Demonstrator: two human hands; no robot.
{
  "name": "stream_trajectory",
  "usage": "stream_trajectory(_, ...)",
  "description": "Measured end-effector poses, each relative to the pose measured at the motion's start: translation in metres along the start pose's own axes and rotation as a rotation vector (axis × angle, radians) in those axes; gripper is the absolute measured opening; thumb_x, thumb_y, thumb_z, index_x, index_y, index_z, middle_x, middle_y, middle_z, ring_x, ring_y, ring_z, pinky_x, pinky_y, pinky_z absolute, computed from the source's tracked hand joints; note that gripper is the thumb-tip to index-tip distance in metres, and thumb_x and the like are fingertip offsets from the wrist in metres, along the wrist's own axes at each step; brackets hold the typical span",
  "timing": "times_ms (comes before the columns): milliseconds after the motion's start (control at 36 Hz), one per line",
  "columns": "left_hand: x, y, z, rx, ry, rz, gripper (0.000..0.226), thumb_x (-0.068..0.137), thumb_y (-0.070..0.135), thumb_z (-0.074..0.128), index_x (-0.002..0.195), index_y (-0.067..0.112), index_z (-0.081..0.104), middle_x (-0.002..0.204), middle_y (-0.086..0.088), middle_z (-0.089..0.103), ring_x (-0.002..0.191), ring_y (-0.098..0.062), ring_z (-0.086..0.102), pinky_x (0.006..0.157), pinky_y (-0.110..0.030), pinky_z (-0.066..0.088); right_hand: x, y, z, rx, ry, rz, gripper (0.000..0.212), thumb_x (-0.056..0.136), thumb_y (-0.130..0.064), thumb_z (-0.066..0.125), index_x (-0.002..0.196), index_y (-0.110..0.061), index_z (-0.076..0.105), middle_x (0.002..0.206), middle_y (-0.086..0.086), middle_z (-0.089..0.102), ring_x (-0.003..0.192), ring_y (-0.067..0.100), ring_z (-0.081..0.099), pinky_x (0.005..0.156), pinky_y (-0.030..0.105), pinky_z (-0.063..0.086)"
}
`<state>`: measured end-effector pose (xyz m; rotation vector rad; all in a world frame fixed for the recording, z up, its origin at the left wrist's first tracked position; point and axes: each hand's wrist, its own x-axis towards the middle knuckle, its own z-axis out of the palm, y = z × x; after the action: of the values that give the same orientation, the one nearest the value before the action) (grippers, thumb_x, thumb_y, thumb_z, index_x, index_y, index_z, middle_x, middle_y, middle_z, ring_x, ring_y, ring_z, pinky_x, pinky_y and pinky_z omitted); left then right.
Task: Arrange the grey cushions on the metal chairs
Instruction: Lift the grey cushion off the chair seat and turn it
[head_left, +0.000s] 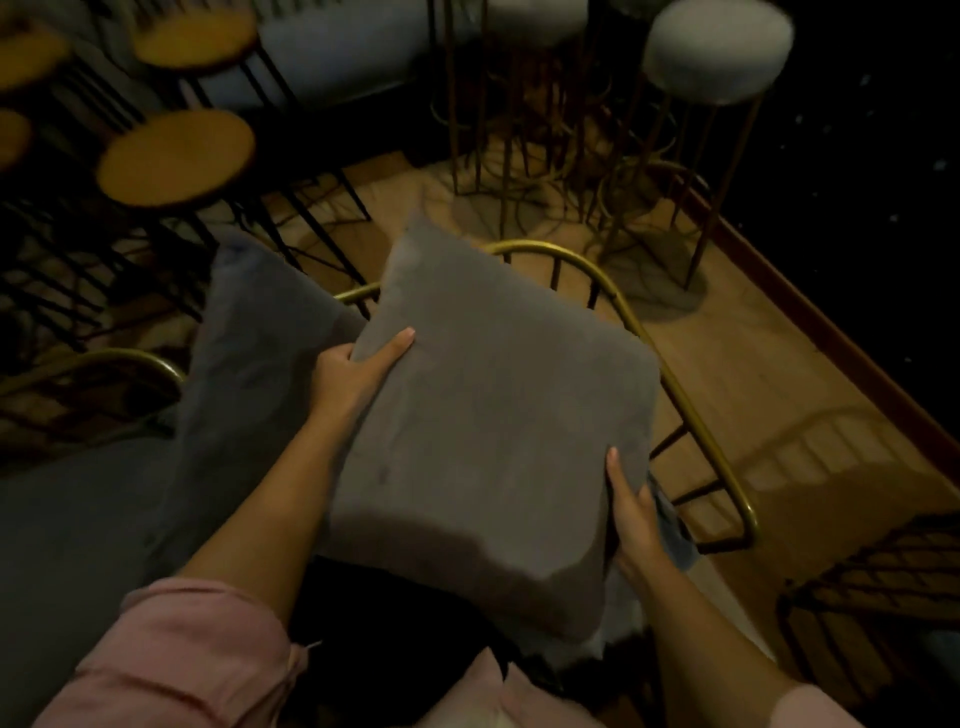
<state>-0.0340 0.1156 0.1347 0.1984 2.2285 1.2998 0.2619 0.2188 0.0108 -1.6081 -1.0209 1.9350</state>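
Plainly the job is mid-way: one grey cushion (483, 426) is in both hands, held above the seat of a gold-framed metal chair (691, 410) and not yet set down. The left hand (353, 374) grips the cushion's left edge, thumb on top and fingers tucked behind; the right hand (636, 514) clasps the near right edge the same way. A second cushion (249, 338) stands propped to the left, leaning by the chair's far rail, and looks placed, though whether it sits on this chair or the next one (98, 374) is hard to tell. What remains, by my reading, is lowering the held cushion and settling it against the backrest, then any further chairs. Much is hidden: the cushion covers the seat beneath it, so I cannot tell how close it is to touching. Something bluish-grey pokes out under the right hand, unclear what. The room is dim and blurred; wooden stools (176, 156) far left and padded stools (719, 49) far right are only roughly readable.
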Motion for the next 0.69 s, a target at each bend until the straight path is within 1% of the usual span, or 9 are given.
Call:
stream_trajectory(83,-0.008,0.043,-0.035,-0.027,0.079,0.101,0.062,0.059,0.066,0.077,0.081,0.009,0.072,0.081,-0.008,0.074,0.076,-0.026,0.072,0.061,-0.034,0.057,-0.011,-0.041,0.029,0.017,-0.026,-0.123,0.103,0.056,-0.080,0.072,0.142,-0.027,0.050,0.134,-0.004,0.062,0.121,0.022,0.060,0.104,0.048,0.048)
stream_trajectory(194,-0.025,0.082,-0.097,-0.106,0.179,0.202,0.076,0.057,0.072,0.074,0.086,0.002,0.074,0.083,-0.012,0.076,0.078,-0.029,0.074,0.073,-0.047,0.061,-0.038,-0.097,0.074,0.017,-0.095,-0.288,0.074,0.081,-0.057,0.069,0.144,-0.024,0.048,0.135,-0.001,0.060,0.122,0.023,0.058,0.106,0.046,0.045)
stream_trajectory(250,-0.031,0.092,-0.134,-0.120,0.250,0.242,0.085,0.054,0.078,0.071,0.087,-0.001,0.072,0.087,-0.014,0.076,0.081,-0.032,0.073,0.075,-0.053,0.060,-0.054,-0.121,0.099,0.002,-0.146,-0.368,0.072,0.082,-0.055,0.069,0.144,-0.026,0.046,0.137,0.000,0.059,0.123,0.024,0.057,0.107,0.048,0.045)
stream_trajectory(306,-0.039,0.097,-0.172,-0.158,0.311,0.252,0.089,0.054,0.081,0.068,0.081,-0.003,0.068,0.084,-0.014,0.074,0.077,-0.031,0.071,0.070,-0.046,0.058,-0.071,-0.143,0.127,-0.037,-0.193,-0.441,0.079,0.077,-0.060,0.071,0.145,-0.029,0.044,0.139,0.001,0.058,0.124,0.025,0.056,0.107,0.051,0.045)
stream_trajectory(417,-0.051,0.089,-0.254,-0.202,0.441,0.271,0.053,0.078,0.064,0.063,0.086,0.011,0.066,0.086,-0.007,0.064,0.067,-0.012,0.057,0.053,-0.022,0.045,-0.118,-0.171,0.195,-0.112,-0.284,-0.541,0.088,0.075,-0.061,0.072,0.150,-0.031,0.034,0.147,0.001,0.049,0.132,0.027,0.049,0.109,0.051,0.042)
stream_trajectory(472,-0.060,0.073,-0.298,-0.267,0.472,0.281,0.059,0.077,0.063,0.064,0.101,0.009,0.070,0.101,-0.007,0.069,0.086,-0.016,0.066,0.065,-0.016,0.052,-0.146,-0.173,0.231,-0.170,-0.347,-0.595,0.081,0.083,-0.052,0.069,0.150,-0.027,0.032,0.148,0.002,0.047,0.134,0.026,0.047,0.107,0.045,0.043)
stream_trajectory(556,-0.077,0.043,-0.368,-0.298,0.524,0.239,0.092,0.064,0.082,0.057,0.125,0.012,0.061,0.123,-0.008,0.064,0.117,-0.020,0.060,0.102,-0.039,0.047,-0.190,-0.163,0.283,-0.251,-0.462,-0.683,0.075,0.086,-0.043,0.069,0.149,-0.024,0.033,0.144,0.001,0.050,0.130,0.022,0.050,0.098,0.034,0.044)
stream_trajectory(611,-0.084,0.021,-0.413,-0.367,0.519,0.235,0.079,0.079,0.070,0.055,0.136,0.014,0.051,0.139,-0.005,0.055,0.129,-0.021,0.050,0.110,-0.039,0.038,-0.218,-0.148,0.317,-0.298,-0.551,-0.706,0.074,0.085,-0.040,0.072,0.147,-0.022,0.034,0.136,-0.005,0.051,0.123,0.014,0.050,0.092,0.027,0.044)
stream_trajectory(694,-0.094,-0.018,-0.475,-0.383,0.631,0.163,0.093,0.073,0.076,0.055,0.140,0.011,0.048,0.146,-0.014,0.049,0.134,-0.033,0.046,0.108,-0.036,0.037,-0.253,-0.118,0.368,-0.387,-0.662,-0.760,0.072,0.084,-0.035,0.075,0.144,-0.022,0.037,0.127,-0.012,0.049,0.115,0.004,0.047,0.080,0.015,0.042)
